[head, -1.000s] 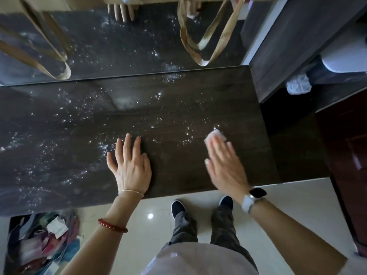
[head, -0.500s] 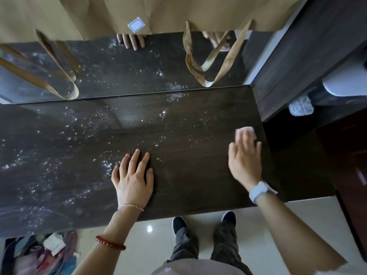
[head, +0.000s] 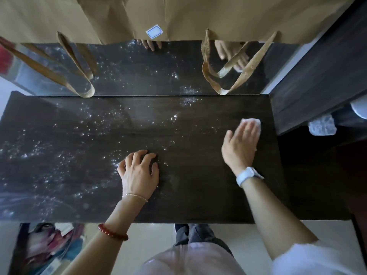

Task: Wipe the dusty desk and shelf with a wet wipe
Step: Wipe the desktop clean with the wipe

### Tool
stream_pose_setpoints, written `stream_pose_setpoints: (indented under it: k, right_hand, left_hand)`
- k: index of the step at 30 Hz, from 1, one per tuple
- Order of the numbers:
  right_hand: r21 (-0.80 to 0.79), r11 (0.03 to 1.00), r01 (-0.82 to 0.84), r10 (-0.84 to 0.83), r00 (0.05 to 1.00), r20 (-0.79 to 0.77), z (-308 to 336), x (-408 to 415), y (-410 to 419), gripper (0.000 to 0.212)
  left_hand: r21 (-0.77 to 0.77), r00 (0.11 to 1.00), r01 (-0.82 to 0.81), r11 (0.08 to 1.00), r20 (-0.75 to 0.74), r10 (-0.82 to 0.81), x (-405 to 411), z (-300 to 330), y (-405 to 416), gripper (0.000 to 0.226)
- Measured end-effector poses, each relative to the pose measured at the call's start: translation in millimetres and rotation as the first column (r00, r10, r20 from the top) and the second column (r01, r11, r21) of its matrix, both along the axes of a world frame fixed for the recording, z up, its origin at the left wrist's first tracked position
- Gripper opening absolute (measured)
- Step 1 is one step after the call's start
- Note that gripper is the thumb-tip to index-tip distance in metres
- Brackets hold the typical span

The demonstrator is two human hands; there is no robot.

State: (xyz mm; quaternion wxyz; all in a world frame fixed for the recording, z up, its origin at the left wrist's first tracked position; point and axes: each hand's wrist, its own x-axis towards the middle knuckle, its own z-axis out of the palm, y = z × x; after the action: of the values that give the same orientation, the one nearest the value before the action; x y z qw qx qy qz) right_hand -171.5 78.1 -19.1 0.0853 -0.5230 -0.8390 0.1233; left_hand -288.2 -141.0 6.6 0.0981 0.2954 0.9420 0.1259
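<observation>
The wet wipe lay under the flat fingers of the right hand near the desk's far right corner, mostly hidden; the left hand rested with fingers curled, holding nothing.

floor: pale glossy tiles along the bottom of the frame | back: mirror across the upper middle | top: brown paper bags, handles hanging over the mirror | right: dark wood cabinet | lower left: blurred colourful clutter on the floor | light: soft daylight glare from the left
</observation>
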Motion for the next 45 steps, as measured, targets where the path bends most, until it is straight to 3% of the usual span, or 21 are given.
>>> stream_pose_setpoints:
  k: [2, 4, 5, 6, 8, 11, 13, 14, 19, 23, 26, 30, 35, 42, 45]
  right_hand:
    - [0.034, 0.951, -0.308, 0.309, 0.951, -0.010, -4.4, -36.8, -39.5, 0.059]
    - [0.041, 0.754, -0.655, 0.654, 0.755, 0.034, -2.5, -45.1, -76.0, 0.056]
    - [0.025, 0.658, -0.753, 0.751, 0.658, 0.051, -1.2, -38.9, -78.8, 0.054]
    - [0.013, 0.619, -0.785, 0.784, 0.619, 0.034, 0.5, -29.5, -67.5, 0.052]
    - [0.040, 0.715, -0.698, 0.698, 0.716, 0.028, -1.4, -6.6, -28.3, 0.049]
    - [0.024, 0.964, -0.266, 0.265, 0.963, 0.046, 2.0, 14.1, 29.0, 0.049]
    - [-0.064, 0.996, -0.054, 0.057, 0.998, 0.034, 4.0, -1.7, 40.1, 0.048]
    - [-0.098, 0.995, -0.029, 0.031, 0.999, 0.016, 5.1, -15.1, 36.1, 0.049]
    - [-0.078, 0.947, -0.310, 0.308, 0.951, -0.033, 8.2, -51.9, -10.3, 0.051]
    - [-0.014, 0.937, -0.349, 0.347, 0.934, -0.086, 8.9, -38.5, -15.4, 0.043]
    - [-0.074, 0.923, -0.378, 0.373, 0.925, -0.075, 7.0, -29.7, -31.0, 0.047]
    - [-0.090, 0.957, -0.276, 0.279, 0.960, 0.017, 4.8, -38.1, -40.2, 0.057]
    - [-0.108, 0.991, 0.084, -0.082, 0.996, 0.019, 6.0, -93.4, -15.8, 0.057]
    - [-0.087, 0.996, 0.017, -0.016, 1.000, 0.020, -1.1, -190.3, -72.3, 0.058]
    - [-0.069, 0.991, -0.119, 0.121, 0.992, 0.030, 0.0, -220.0, -111.7, 0.061]
  left_hand:
    - [0.030, 0.999, -0.043, 0.999, 0.000, 0.043, -11.8, 3.9, 10.5, 0.037]
    - [0.015, 0.998, -0.063, 0.998, -0.007, 0.064, -26.4, 5.7, 17.6, 0.037]
    - [-0.017, 0.997, -0.071, 0.997, 0.001, 0.071, -33.3, 5.3, 19.4, 0.040]
    - [-0.056, 0.997, -0.077, 0.995, 0.016, 0.078, -39.3, 4.6, 21.3, 0.045]
    - [-0.131, 0.995, -0.074, 0.989, 0.056, 0.082, -44.8, 0.2, 23.1, 0.050]
    - [-0.142, 0.992, -0.082, 0.986, 0.087, 0.095, -42.4, -3.8, 22.3, 0.051]
    - [-0.146, 0.990, -0.089, 0.985, 0.092, 0.103, -43.6, -2.5, 22.4, 0.051]
    - [-0.150, 0.991, -0.087, 0.985, 0.092, 0.102, -45.0, -1.3, 21.8, 0.051]
    - [-0.157, 0.993, -0.065, 0.985, 0.090, 0.080, -49.3, 3.1, 20.4, 0.048]
    - [-0.163, 0.996, -0.033, 0.986, 0.072, 0.045, -58.3, 5.0, 17.9, 0.043]
    - [-0.104, 0.999, -0.030, 0.994, 0.016, 0.031, -73.5, 5.7, 16.0, 0.048]
    - [-0.037, 0.996, -0.087, 0.996, 0.033, 0.088, -106.2, 4.5, 11.1, 0.047]
    - [-0.062, 0.997, -0.057, 0.996, 0.051, 0.060, -149.6, 0.0, -16.7, 0.046]
    - [-0.060, 0.994, -0.101, 0.993, 0.038, 0.104, -202.0, -12.0, -83.5, 0.052]
    - [-0.048, 0.995, -0.090, 0.995, 0.032, 0.092, -217.0, -12.3, -101.8, 0.053]
